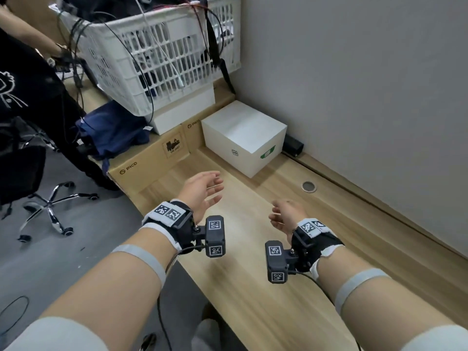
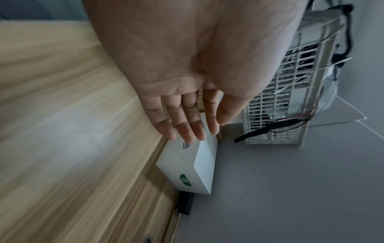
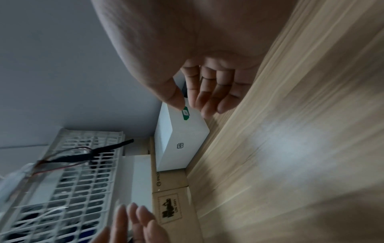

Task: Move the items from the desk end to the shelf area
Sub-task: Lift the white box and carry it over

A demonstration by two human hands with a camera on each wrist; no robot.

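Observation:
A white cube box (image 1: pixel 243 138) with a green label stands on the wooden desk (image 1: pixel 253 274) against the grey wall, beside a cardboard PICO box (image 1: pixel 152 158). My left hand (image 1: pixel 202 193) hovers over the desk just short of the cardboard box, fingers straight and spread, holding nothing. My right hand (image 1: pixel 283 214) hangs a little nearer to me, fingers relaxed and empty. In the left wrist view the fingers (image 2: pixel 187 125) point at the white box (image 2: pixel 193 167) without touching it. The right wrist view shows the box (image 3: pixel 182 139) beyond my loose fingers (image 3: pixel 207 95).
A white slotted basket (image 1: pixel 157 54) full of cables sits on a flat white box on the cardboard box. A blue bag (image 1: pixel 114 127) lies to their left. Another person in black (image 1: pixel 25 84) and an office chair (image 1: pixel 50 206) are at left. A cable grommet (image 1: pixel 309 186) sits near the wall.

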